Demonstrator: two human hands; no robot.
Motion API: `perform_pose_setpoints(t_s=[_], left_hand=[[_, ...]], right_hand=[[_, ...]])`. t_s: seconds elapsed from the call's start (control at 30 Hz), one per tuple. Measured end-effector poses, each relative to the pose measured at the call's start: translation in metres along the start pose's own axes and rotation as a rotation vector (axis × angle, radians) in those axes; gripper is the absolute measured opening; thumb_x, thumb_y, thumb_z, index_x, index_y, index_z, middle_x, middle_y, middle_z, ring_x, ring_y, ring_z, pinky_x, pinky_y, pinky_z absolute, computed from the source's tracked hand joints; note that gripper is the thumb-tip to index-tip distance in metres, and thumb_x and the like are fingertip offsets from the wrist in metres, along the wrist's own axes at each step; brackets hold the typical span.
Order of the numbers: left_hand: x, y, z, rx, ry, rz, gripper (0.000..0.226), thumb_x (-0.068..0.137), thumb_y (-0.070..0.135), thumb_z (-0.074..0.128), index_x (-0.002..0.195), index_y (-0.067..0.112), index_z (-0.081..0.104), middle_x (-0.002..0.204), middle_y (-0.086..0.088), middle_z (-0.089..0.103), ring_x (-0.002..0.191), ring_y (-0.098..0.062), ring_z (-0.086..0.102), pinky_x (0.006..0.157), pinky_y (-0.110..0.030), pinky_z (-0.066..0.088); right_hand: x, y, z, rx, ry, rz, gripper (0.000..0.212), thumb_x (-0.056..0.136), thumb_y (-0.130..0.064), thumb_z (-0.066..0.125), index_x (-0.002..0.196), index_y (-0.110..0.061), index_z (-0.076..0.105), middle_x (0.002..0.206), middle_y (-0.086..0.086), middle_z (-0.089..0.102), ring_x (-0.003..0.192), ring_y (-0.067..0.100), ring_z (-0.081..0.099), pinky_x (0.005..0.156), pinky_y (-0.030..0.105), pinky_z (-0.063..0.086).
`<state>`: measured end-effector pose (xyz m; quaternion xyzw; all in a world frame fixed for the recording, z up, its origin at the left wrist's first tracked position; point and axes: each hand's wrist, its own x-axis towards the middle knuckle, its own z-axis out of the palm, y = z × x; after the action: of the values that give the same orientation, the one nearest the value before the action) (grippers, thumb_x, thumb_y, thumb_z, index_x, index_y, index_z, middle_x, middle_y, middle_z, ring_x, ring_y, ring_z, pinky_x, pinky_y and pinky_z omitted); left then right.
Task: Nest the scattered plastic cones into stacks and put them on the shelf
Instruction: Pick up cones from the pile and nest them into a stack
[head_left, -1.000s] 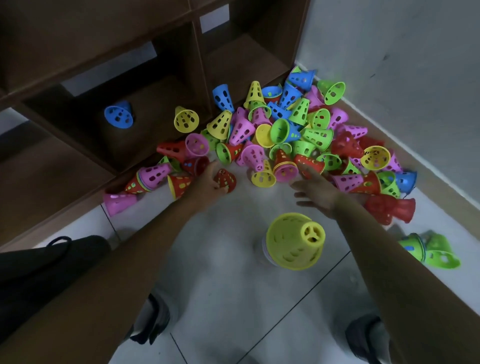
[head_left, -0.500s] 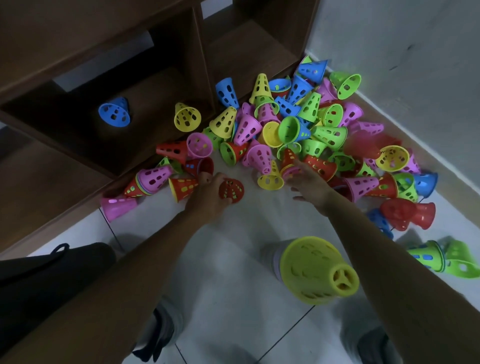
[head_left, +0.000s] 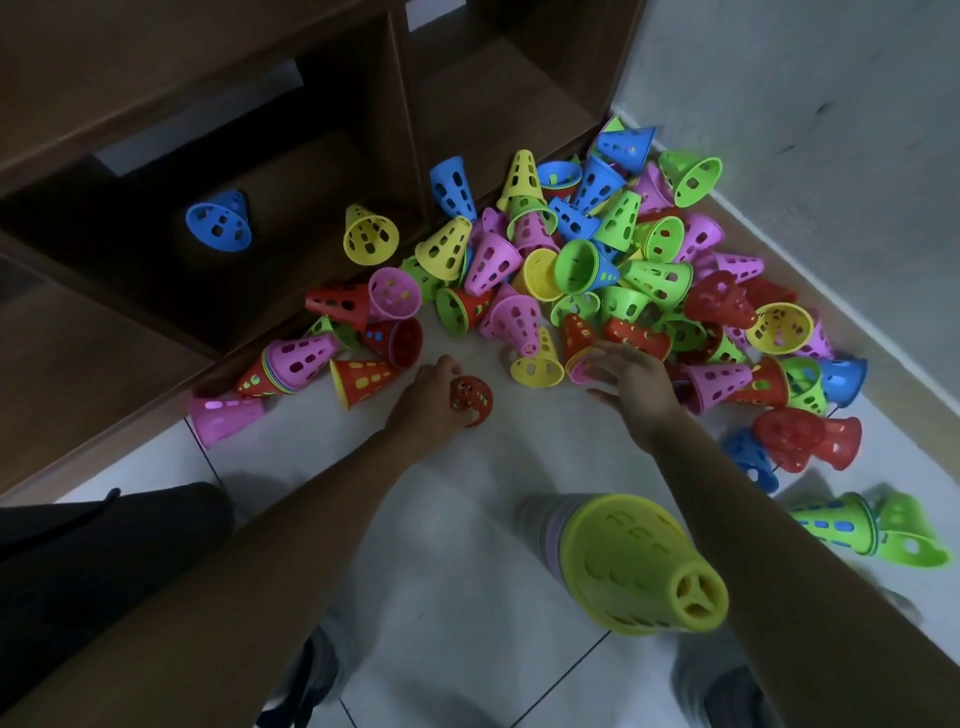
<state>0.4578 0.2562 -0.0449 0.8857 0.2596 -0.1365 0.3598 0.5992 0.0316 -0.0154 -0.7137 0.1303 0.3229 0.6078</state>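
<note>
A heap of perforated plastic cones (head_left: 597, 270) in red, pink, yellow, green and blue lies on the floor against the wall corner and the shelf. My left hand (head_left: 428, 397) grips a small red cone (head_left: 471, 399) at the heap's near edge. Fingers spread, my right hand (head_left: 631, 376) reaches over a pink-rimmed cone (head_left: 576, 366) beside a yellow cone (head_left: 537, 364). A nested stack topped by a yellow cone (head_left: 641, 564) stands upright on the floor between my arms. The brown wooden shelf (head_left: 156, 332) holds a blue cone (head_left: 221, 223) and a yellow cone (head_left: 370, 236).
Nested cone groups lie by the shelf's foot: pink over red (head_left: 291, 364) and a lone pink cone (head_left: 226, 418). To the right lie red cones (head_left: 802, 439) and green cones (head_left: 872, 527). My shoes (head_left: 306, 686) stand on the pale tiled floor (head_left: 467, 571). A grey wall (head_left: 805, 104) closes the right side.
My left hand has closed round the small red cone and drawn it slightly toward me. My right hand has moved forward to the pink-rimmed cone. The view has shifted nearer the heap.
</note>
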Motion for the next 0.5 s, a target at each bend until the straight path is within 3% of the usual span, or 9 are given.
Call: perform_pose_setpoints(t_s=[0.1, 0.23, 0.4, 0.5], left_hand=[[-0.001, -0.004, 0.001, 0.015, -0.003, 0.002, 0.054, 0.084, 0.027, 0.077, 0.131, 0.015, 0.052, 0.128, -0.013, 0.06, 0.118, -0.032, 0.058, 0.098, -0.042, 0.049], [-0.005, -0.003, -0.003, -0.081, -0.012, -0.048, 0.049, 0.087, 0.025, 0.075, 0.131, 0.016, 0.054, 0.128, -0.009, 0.064, 0.119, -0.029, 0.059, 0.099, -0.044, 0.049], [0.011, -0.038, 0.008, -0.366, -0.032, -0.155, 0.046, 0.062, 0.042, 0.079, 0.1, 0.026, 0.058, 0.11, -0.01, 0.07, 0.108, -0.034, 0.065, 0.096, -0.05, 0.053], [-0.009, -0.011, -0.011, -0.546, -0.009, -0.18, 0.034, 0.071, 0.024, 0.082, 0.092, 0.025, 0.055, 0.105, -0.009, 0.065, 0.106, -0.033, 0.065, 0.092, -0.047, 0.054]], right_hand=[[-0.005, 0.0, -0.006, 0.046, -0.01, -0.006, 0.034, 0.1, -0.009, 0.054, 0.132, -0.001, 0.057, 0.12, 0.018, 0.066, 0.11, 0.03, 0.066, 0.086, 0.037, 0.057], [-0.01, -0.002, -0.013, 0.132, -0.009, 0.003, 0.028, 0.1, -0.01, 0.054, 0.127, -0.005, 0.061, 0.115, 0.01, 0.068, 0.111, 0.028, 0.066, 0.097, 0.044, 0.053], [-0.018, -0.004, -0.02, 0.195, -0.003, 0.012, 0.02, 0.099, -0.012, 0.055, 0.115, -0.01, 0.067, 0.112, 0.009, 0.071, 0.108, 0.027, 0.067, 0.097, 0.043, 0.052], [-0.026, -0.005, -0.026, 0.196, -0.007, 0.011, 0.028, 0.099, -0.016, 0.055, 0.124, -0.008, 0.065, 0.114, 0.011, 0.07, 0.101, 0.023, 0.067, 0.086, 0.035, 0.054]])
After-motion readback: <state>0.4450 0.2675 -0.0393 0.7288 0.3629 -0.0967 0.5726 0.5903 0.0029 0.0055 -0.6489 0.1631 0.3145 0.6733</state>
